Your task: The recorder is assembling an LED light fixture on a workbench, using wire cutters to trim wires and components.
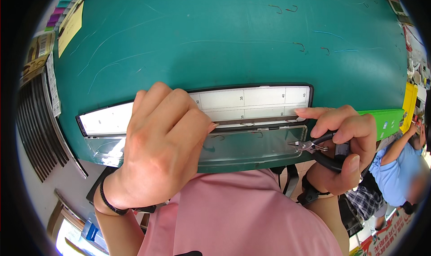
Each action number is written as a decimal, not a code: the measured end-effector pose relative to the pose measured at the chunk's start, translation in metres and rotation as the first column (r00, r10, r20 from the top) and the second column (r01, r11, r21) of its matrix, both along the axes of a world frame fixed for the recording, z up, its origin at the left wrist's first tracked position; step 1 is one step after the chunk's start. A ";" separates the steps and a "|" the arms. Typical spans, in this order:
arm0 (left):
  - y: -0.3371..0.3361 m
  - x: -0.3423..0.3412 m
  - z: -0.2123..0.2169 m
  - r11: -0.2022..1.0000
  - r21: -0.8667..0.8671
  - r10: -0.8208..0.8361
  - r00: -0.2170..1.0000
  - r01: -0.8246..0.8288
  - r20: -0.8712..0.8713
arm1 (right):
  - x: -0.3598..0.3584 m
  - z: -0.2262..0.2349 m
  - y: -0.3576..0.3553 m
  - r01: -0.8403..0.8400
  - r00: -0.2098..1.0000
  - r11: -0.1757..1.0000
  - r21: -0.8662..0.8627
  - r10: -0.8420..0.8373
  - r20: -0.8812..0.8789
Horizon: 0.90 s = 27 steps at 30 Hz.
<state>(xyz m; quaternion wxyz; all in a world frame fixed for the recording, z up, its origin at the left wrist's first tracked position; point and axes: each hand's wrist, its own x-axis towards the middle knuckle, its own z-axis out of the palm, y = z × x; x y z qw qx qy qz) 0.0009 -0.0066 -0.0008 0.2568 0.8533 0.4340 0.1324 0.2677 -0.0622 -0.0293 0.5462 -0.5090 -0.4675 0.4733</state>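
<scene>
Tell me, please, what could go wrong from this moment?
The small fishhooks along the dark strip could prick the left hand, whose fingertips are close by. The pliers in the right hand might scratch the open clear lid beneath their tips. Loose fishhooks farther up the green table could catch a reaching hand.

A green table (215, 18) fills much of the view. At lower left, white light glares in a brown-framed window or doorway (66, 239), near a pale wall (80, 191). Below, a black chair (292, 179) stands over light floor tiles (304, 167); lower right, a red-and-white printed panel (389, 236) shows
</scene>
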 end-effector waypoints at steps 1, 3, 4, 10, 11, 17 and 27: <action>0.000 0.000 0.000 1.000 0.000 0.000 1.000 0.000 0.002 | 0.000 0.000 0.000 0.007 1.000 1.000 -0.007 -0.007 0.005; 0.001 0.000 -0.001 1.000 -0.002 -0.004 1.000 0.004 -0.004 | -0.001 0.000 0.001 0.010 1.000 1.000 0.003 -0.010 0.004; 0.001 0.000 -0.001 1.000 -0.004 -0.007 1.000 0.007 -0.011 | -0.001 0.001 0.002 0.012 1.000 1.000 0.012 -0.012 0.002; -0.001 0.002 0.002 0.999 -0.007 0.042 0.999 -0.042 -0.008 | 0.007 -0.006 0.001 -0.047 0.998 0.998 0.038 0.046 0.030; -0.001 0.003 0.001 0.999 -0.013 0.048 0.999 -0.048 -0.008 | 0.008 -0.009 0.000 -0.059 0.998 0.996 0.063 0.058 0.016; -0.001 0.002 -0.003 1.000 0.004 0.031 0.999 -0.031 0.023 | 0.011 -0.008 0.003 -0.101 0.995 0.991 0.088 0.099 0.027; -0.002 0.003 -0.003 0.999 0.005 0.040 0.999 -0.040 0.031 | 0.010 -0.005 0.002 -0.101 0.994 0.993 0.065 0.098 0.049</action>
